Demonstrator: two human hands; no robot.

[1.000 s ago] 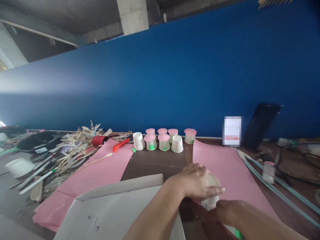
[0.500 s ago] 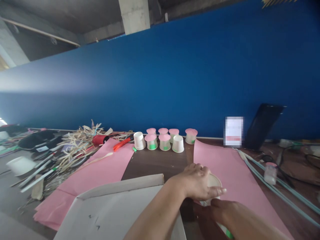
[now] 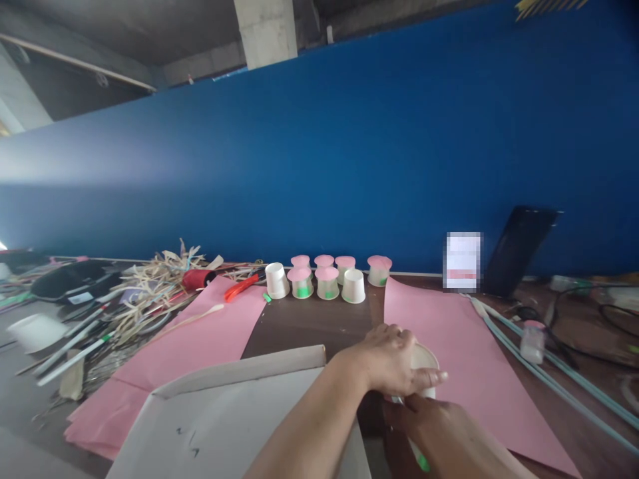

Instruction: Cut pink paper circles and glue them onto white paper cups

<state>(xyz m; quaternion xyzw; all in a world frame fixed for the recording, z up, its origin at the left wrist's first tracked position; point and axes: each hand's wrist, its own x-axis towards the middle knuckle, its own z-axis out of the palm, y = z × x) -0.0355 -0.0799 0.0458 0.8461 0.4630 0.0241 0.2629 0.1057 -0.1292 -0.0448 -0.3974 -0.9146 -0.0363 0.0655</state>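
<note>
A white paper cup (image 3: 425,358) sits at the left edge of the right-hand pink sheet (image 3: 479,372). My left hand (image 3: 392,362) presses over the cup, fingers curled on its far left side and thumb across it. Close against the cup's near side is my right hand (image 3: 429,422), its fingers bent and partly hidden; what they pinch I cannot make out. Below that hand a bright green piece (image 3: 423,462) shows. Farther back stand several cups with pink paper tops (image 3: 327,285), alongside plain white upturned cups (image 3: 354,287).
A white box lid (image 3: 234,412) lies to the left over another pink sheet (image 3: 200,339). Red-handled pliers (image 3: 242,287) and a heap of straw strips (image 3: 160,279) are beyond. At right are pale blue cords (image 3: 554,366), a small jar (image 3: 533,342) and a dark phone (image 3: 519,253).
My right hand has slid a little to the left along the near side of the cup, and the green piece below has shifted left too. My left hand stays on the cup.
</note>
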